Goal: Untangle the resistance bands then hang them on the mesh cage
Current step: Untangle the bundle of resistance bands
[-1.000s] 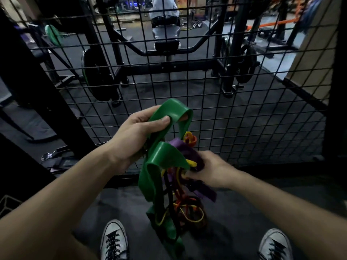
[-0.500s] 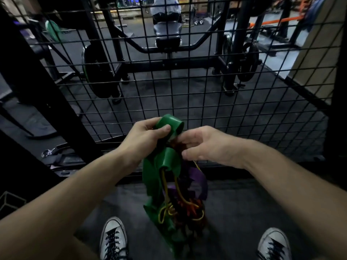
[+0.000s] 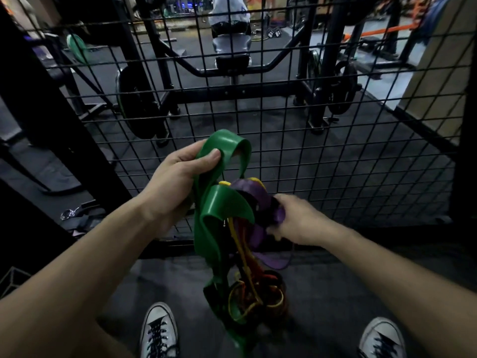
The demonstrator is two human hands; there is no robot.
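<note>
Head view: right hand [image 3: 296, 220] has dropped from the top of the bundle to 4 o'clock of it, fingers now clamped on the purple band [image 3: 260, 200], so separating has begun. Left hand [image 3: 178, 177] pinches the green band [image 3: 224, 202] at 11 o'clock. Tangle hangs before the mesh cage [image 3: 335, 151], nothing hung yet.

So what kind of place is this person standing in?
Most likely a gym: a weight bench inside a black rack, a weight plate beyond the mesh cage, and tangled resistance bands held in both hands.
</note>
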